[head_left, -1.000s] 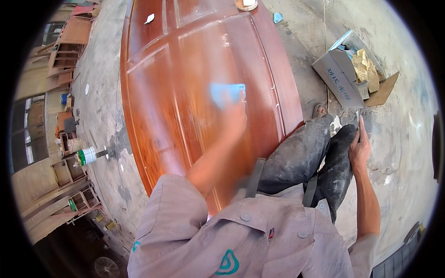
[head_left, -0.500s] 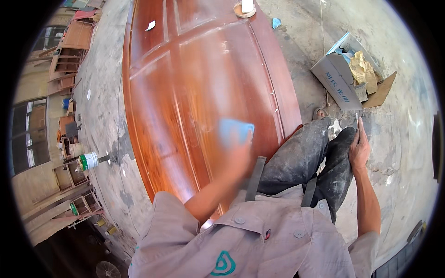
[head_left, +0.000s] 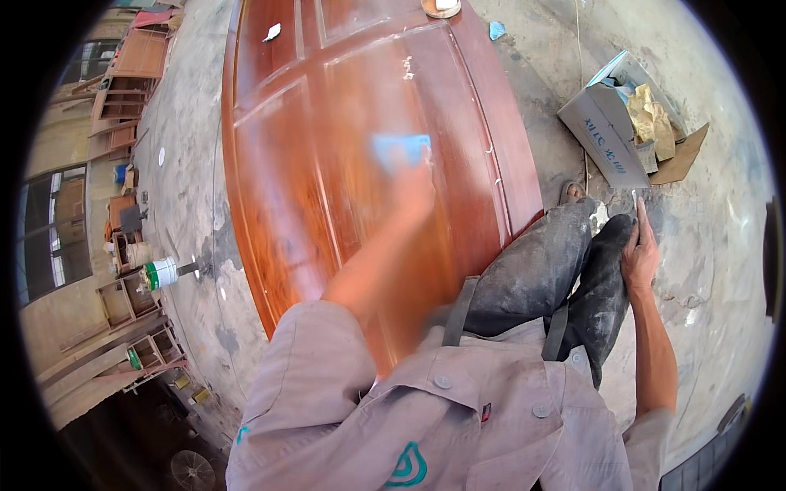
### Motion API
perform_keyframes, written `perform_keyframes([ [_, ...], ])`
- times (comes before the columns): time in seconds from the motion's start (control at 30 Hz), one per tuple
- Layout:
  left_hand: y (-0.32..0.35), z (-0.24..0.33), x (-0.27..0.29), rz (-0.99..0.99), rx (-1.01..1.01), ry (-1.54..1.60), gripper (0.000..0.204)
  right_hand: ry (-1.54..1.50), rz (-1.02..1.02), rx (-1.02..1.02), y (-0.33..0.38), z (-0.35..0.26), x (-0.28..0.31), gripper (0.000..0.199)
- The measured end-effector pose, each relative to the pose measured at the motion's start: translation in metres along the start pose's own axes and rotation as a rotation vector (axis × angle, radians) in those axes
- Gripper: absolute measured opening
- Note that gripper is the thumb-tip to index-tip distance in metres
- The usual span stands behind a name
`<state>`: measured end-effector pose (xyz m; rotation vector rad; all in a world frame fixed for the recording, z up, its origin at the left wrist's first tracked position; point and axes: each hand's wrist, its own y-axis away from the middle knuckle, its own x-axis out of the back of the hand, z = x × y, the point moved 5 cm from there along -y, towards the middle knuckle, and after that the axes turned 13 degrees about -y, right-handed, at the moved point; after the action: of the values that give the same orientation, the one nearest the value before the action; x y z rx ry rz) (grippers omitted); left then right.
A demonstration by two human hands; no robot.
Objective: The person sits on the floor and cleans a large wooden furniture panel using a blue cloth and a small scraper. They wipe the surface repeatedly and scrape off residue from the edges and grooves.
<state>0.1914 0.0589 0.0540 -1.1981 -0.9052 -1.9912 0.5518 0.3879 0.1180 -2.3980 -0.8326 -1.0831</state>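
A large reddish-brown wooden door (head_left: 458, 188) with raised mouldings lies in front of me, hazy pale dust streaked over its panels. My left hand (head_left: 409, 176), smeared by motion, presses a sheet of blue sandpaper (head_left: 393, 149) flat on the middle panel. Over by my knee, my right hand (head_left: 640, 258) is closed, its index finger stretched forward. A slim thing with a pale tip (head_left: 634, 195) sticks out past that finger; its kind is too small to make out.
An opened grey cardboard box (head_left: 602, 135) holding crumpled brown paper stands on the concrete floor at right. A round container (head_left: 442, 8) sits at the door's far edge. White scraps dot the door. A white-and-green bucket (head_left: 161, 273) and wooden frames line the left.
My left hand has slid the blue sandpaper away from me, up the panel. My right hand stays beside the knee. The whole view has shifted slightly.
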Motion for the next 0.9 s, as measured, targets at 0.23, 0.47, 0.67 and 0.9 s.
perform_keyframes([
  [0.23, 0.041, 0.016, -0.029, 0.120, -0.262, -0.215, 0.052, 0.013, 0.088, 0.030, -0.010, 0.016, 0.013, 0.053],
  [0.47, 0.102, 0.018, -0.045, 0.058, -0.181, -0.185, 0.057, 0.029, 0.088, 0.059, -0.014, 0.012, 0.003, 0.052],
  [0.67, 0.156, -0.037, 0.004, 0.051, -0.236, -0.122, 0.051, 0.133, -0.025, 0.084, -0.001, -0.022, -0.014, 0.052],
  [0.9, -0.017, -0.177, 0.044, 0.480, 0.257, -0.347, 0.054, 0.333, -0.432, 0.071, 0.068, -0.115, -0.055, 0.058],
])
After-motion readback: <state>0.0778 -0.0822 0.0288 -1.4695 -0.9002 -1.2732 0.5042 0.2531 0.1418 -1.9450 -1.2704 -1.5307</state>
